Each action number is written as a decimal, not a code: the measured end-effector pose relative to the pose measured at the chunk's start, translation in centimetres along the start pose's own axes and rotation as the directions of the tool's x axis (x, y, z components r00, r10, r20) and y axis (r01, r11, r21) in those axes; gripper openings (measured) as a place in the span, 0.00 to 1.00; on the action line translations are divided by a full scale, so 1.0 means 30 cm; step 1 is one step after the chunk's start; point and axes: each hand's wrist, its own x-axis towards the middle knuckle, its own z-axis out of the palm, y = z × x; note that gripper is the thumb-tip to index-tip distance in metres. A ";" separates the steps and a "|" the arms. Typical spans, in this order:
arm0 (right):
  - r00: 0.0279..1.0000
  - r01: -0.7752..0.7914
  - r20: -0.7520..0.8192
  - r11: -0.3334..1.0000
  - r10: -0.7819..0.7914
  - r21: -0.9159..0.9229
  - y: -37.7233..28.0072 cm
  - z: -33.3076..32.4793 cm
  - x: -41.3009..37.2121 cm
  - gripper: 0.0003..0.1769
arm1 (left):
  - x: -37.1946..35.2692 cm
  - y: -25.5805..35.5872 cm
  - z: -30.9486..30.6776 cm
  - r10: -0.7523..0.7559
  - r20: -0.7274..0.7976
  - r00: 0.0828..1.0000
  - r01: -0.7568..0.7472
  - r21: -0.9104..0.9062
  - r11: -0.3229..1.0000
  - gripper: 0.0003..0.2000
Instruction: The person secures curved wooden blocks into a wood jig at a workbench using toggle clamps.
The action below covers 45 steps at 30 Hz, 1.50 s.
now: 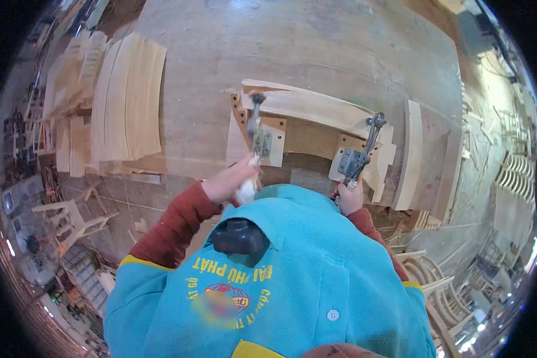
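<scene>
My left hand [234,178] is closed around the lever of a metal toggle clamp [257,128], which is partly blurred. Something white [246,191], perhaps a wrapping on the lever, shows under that hand. My right hand [349,198] grips the handle of a second toggle clamp [355,162]. Both clamps are mounted on a wooden jig [285,126] with a curved front edge and several drilled holes. Along the far side of the jig lies a long, slightly curved wooden piece [316,107], with the clamp arms reaching over it.
Stacked curved boards [128,98] lie on the worktable [221,48] at the left. To the right of the jig are a pale wooden strip [409,155] and another strip [448,176]. Wooden frames [74,218] stand on the floor at left, curved chair parts [432,277] at right.
</scene>
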 end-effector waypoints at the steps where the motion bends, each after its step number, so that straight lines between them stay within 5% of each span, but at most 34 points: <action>1: 1.000 -0.001 0.016 1.000 0.001 -0.005 0.016 -0.009 0.008 0.20 | 0.018 -0.041 0.039 0.204 -0.069 0.977 -0.195 0.118 0.974 0.38; 5: 0.997 0.048 0.067 0.999 -0.047 -0.022 0.023 -0.022 0.025 0.20 | 0.124 -0.156 0.082 0.658 -0.263 0.706 -0.537 0.407 0.739 0.41; 7: 0.998 0.017 0.067 0.998 -0.012 -0.061 -0.003 -0.017 0.012 0.20 | 0.183 -0.192 0.047 0.507 -0.387 0.770 -0.296 0.488 0.821 0.41; 9: 0.997 0.052 0.069 0.985 -0.041 -0.167 0.002 -0.029 0.022 0.20 | 0.174 -0.123 0.090 0.371 -0.577 0.728 0.044 0.579 0.814 0.41; 12: 0.997 0.038 0.065 0.998 -0.041 0.045 -0.058 -0.003 -0.014 0.20 | 0.237 -0.163 0.084 0.325 -0.618 0.716 -0.241 0.217 0.946 0.41; 15: 0.993 0.095 0.056 0.992 -0.100 0.083 -0.062 0.019 -0.018 0.22 | 0.334 -0.235 0.071 0.485 -0.713 0.506 -0.213 0.442 0.871 0.39; 18: 0.980 0.199 0.015 0.975 -0.198 -0.101 -0.054 0.025 -0.019 0.24 | 0.305 -0.198 0.106 0.567 -0.706 0.424 -0.237 0.518 0.822 0.37; 21: 0.966 0.254 0.007 0.944 -0.258 -0.208 0.054 -0.003 0.030 0.28 | 0.348 -0.224 0.076 0.497 -0.741 0.452 -0.131 0.497 0.858 0.36; 24: 0.948 0.313 0.063 0.874 -0.313 -0.371 0.061 -0.031 0.079 0.34 | 0.370 -0.265 0.072 0.641 -0.650 0.407 -0.425 0.487 0.763 0.34; 29: 0.948 0.305 0.088 0.792 -0.306 -0.530 -0.275 -0.007 0.228 0.37 | 0.482 -0.192 0.099 0.637 -0.716 0.286 -0.616 0.372 0.694 0.31; 32: 0.972 0.233 0.182 0.705 -0.148 -0.670 -0.439 -0.009 0.424 0.38 | 0.549 -0.116 0.138 0.590 -0.763 0.264 -0.676 0.290 0.678 0.23; 34: 0.943 0.331 0.277 0.638 -0.186 -0.696 -0.520 -0.020 0.565 0.35 | 0.548 -0.010 0.251 0.508 -0.812 0.288 -0.618 0.248 0.746 0.18; 37: 0.861 0.507 0.443 0.463 -0.249 -0.727 -0.600 -0.060 0.779 0.32 | 0.682 0.031 0.301 0.333 -0.835 0.438 -0.623 -0.015 0.782 0.21; 38: 0.847 0.531 0.469 0.465 -0.252 -0.708 -0.632 -0.083 0.819 0.32 | 0.748 0.037 0.303 0.431 -0.830 0.355 -0.719 0.052 0.693 0.19; 41: 0.807 0.587 0.526 0.458 -0.268 -0.667 -0.713 -0.158 0.902 0.30 | 0.813 0.145 0.397 0.431 -0.840 0.330 -0.735 0.058 0.676 0.18; 42: 0.802 0.595 0.529 0.448 -0.277 -0.668 -0.737 -0.196 0.918 0.30 | 0.800 0.212 0.450 0.371 -0.827 0.422 -0.716 -0.053 0.696 0.19; 45: 0.754 0.654 0.522 0.381 -0.399 -0.654 -0.746 -0.321 1.035 0.28 | 0.865 0.321 0.543 0.457 -0.818 0.350 -0.693 0.102 0.714 0.20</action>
